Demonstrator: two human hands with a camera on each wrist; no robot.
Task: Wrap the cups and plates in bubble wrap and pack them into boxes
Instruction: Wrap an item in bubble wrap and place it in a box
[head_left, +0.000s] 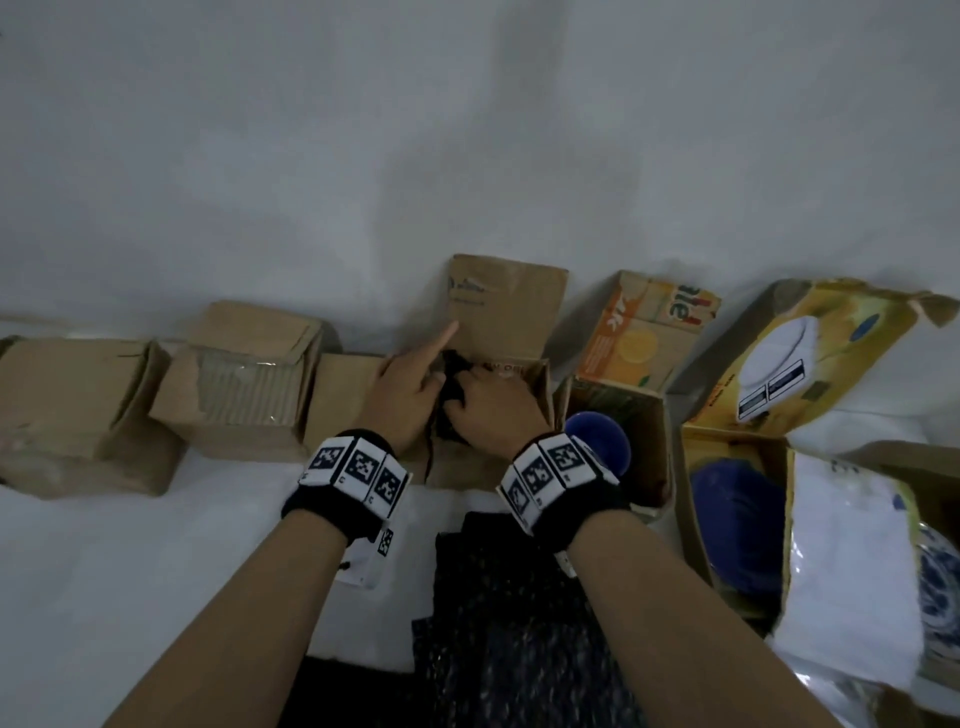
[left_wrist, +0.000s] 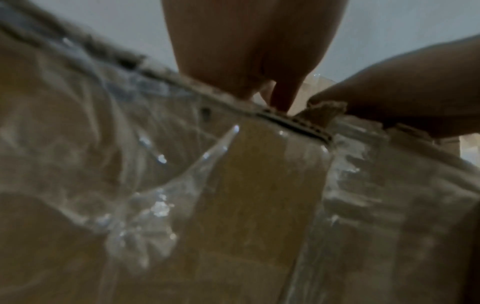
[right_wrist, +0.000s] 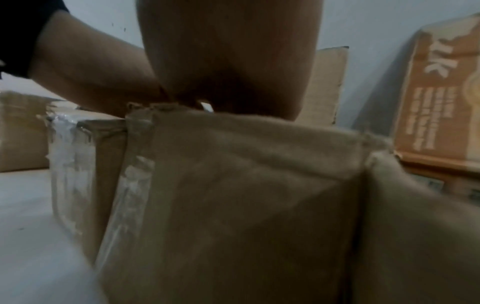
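In the head view an open brown box (head_left: 541, 387) stands by the wall with its flap (head_left: 506, 306) raised. A bundle wrapped in black bubble wrap (head_left: 451, 370) sits in its mouth. My left hand (head_left: 410, 389) holds the bundle from the left, with the index finger sticking out straight. My right hand (head_left: 488, 405) grips it from the right with curled fingers. The wrist views show only the left hand (left_wrist: 259, 51) and the right hand (right_wrist: 233, 61) reaching over the box's taped outer wall (right_wrist: 246, 195); the bundle is hidden there.
A loose sheet of black bubble wrap (head_left: 509, 597) lies in front of me. To the right, a blue cup (head_left: 597, 441) stands in an orange box and a blue plate (head_left: 737, 530) in a yellow box, beside white wrap (head_left: 852, 561). Two closed brown boxes (head_left: 78, 410) sit left.
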